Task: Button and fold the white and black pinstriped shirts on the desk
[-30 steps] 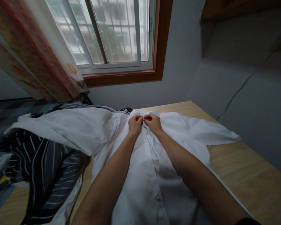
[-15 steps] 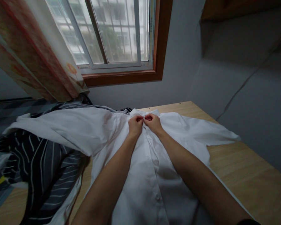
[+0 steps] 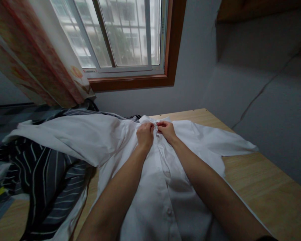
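Note:
A white button-up shirt [image 3: 150,187] lies spread front side up, its collar at the far end and its sleeves out to both sides. Just below the collar, my left hand [image 3: 145,134] is closed in a pinch on the shirt's front edge. Close beside it, my right hand [image 3: 166,131] pinches the opposite side of the same opening. Whether a button sits between the fingertips is too small to make out. Lower down, the front placket lies overlapped, with a button showing on it.
Under the shirt is a pale wooden board [image 3: 261,180]. Black-and-grey striped clothing [image 3: 50,180] is heaped at the left, partly beneath a sleeve. Behind stand a wood-framed window [image 3: 130,83] and a patterned curtain [image 3: 47,57]. A cable [image 3: 261,90] runs along the right wall.
My fingertips have drawn slightly apart at the collar, and my left hand has turned a little so its back shows more. The shirt lies as before.

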### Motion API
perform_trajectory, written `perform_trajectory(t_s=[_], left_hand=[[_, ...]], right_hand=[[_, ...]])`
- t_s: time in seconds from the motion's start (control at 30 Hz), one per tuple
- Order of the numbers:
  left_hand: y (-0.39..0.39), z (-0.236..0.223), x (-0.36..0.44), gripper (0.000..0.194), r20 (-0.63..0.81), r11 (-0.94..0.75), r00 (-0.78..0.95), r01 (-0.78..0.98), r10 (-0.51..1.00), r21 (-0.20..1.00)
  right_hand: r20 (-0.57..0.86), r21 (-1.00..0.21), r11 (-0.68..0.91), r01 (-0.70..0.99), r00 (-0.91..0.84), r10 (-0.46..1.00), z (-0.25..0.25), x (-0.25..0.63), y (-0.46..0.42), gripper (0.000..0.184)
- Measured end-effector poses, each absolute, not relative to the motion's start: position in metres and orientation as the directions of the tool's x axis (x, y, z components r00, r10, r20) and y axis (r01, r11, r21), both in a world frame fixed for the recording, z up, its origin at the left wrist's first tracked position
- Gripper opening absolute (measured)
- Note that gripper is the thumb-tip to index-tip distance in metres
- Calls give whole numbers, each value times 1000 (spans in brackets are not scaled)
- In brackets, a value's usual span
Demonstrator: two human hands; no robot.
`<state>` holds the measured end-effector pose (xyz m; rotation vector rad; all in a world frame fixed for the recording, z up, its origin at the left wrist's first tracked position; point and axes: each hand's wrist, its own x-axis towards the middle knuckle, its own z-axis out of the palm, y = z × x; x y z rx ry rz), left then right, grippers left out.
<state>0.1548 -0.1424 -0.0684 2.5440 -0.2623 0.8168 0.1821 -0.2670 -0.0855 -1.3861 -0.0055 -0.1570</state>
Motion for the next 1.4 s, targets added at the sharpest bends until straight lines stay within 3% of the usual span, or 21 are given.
perform_trajectory(t_s=[0.13, 0.33, 0.57, 0.73, 0.97, 1.17, 1.4], left_hand=[[-140, -68, 156, 19, 636, -888, 761, -375, -131, 265], [-137, -64, 156, 23, 665, -872, 706, -460, -244, 167], [-133, -66, 159, 23, 644, -841, 697, -521, -317, 150], [-132, -69, 161, 21, 649, -833, 696, -526, -307, 170], [-133, -70, 161, 17, 629, -804, 731, -527, -265, 275], [-140, -67, 159, 18, 578, -716, 814, -436, -56, 545], [-145, -63, 156, 18, 500, -562, 860, -364, 104, 743]], right_hand=[[15, -954, 300, 31, 998, -57, -79, 180, -270, 16], [-8, -948, 320, 3, 999, -31, -77, 179, -273, 16], [-11, -959, 282, -2, 999, -30, -74, 177, -274, 15], [7, -951, 311, -10, 999, 54, -75, 176, -278, 16], [121, -975, 184, 128, 991, -50, -84, 181, -272, 19], [299, -954, -41, 296, 946, -123, -85, 182, -268, 15], [494, -847, -320, 425, 852, -174, -76, 170, -263, 12]])
